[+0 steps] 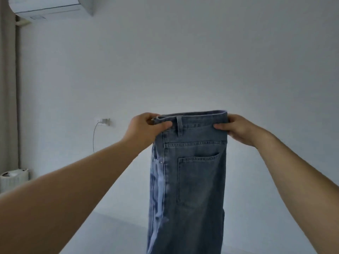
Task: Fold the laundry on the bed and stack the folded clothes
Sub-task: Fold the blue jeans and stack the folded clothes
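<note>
Jeans [190, 173] hang — waistband pinched between both hands' fingers [219, 126].

The jeans [189, 180] run off the bottom edge, legs unseen. The air conditioner [47, 6] is cut off at the top edge. The fingers of the left hand [146, 128] and the right hand [238, 128] lie behind the waistband.

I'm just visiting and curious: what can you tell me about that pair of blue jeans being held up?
The faded blue denim jeans hang upright in the air in front of a pale wall, folded lengthwise so one back pocket with stitched edges faces the camera. A belt loop sits on the waistband, and a side seam runs down the left edge. The left hand pinches one end of the waistband, the right hand the other. The legs run out of view below.
</note>
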